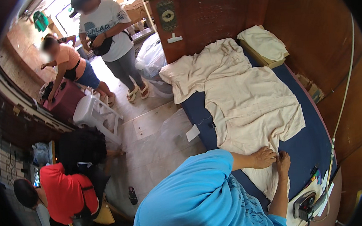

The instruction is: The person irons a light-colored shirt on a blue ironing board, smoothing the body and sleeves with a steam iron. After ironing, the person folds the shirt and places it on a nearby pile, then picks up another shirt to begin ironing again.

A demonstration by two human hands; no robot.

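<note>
A cream T-shirt [250,100] lies spread over a dark blue padded board [311,146], somewhat wrinkled. At its near end my left hand [263,157] is bent over the fabric, fingertips closed on it. Right beside it, my right hand [282,164] pinches the same part of the shirt near its right edge. The fingertips of both hands almost meet, and the cloth between them is partly hidden. Beyond this shirt lies another cream garment [203,68], loosely crumpled. A white tag [193,133] on a string hangs by the board's left edge.
An iron [304,205] with a cord stands at the near right. A box [265,60] carrying folded cream cloth sits at the far end. Wooden panels border the right. Left are a white stool [96,112], a plastic bag [150,57], a seated person in red [67,192] and others beyond.
</note>
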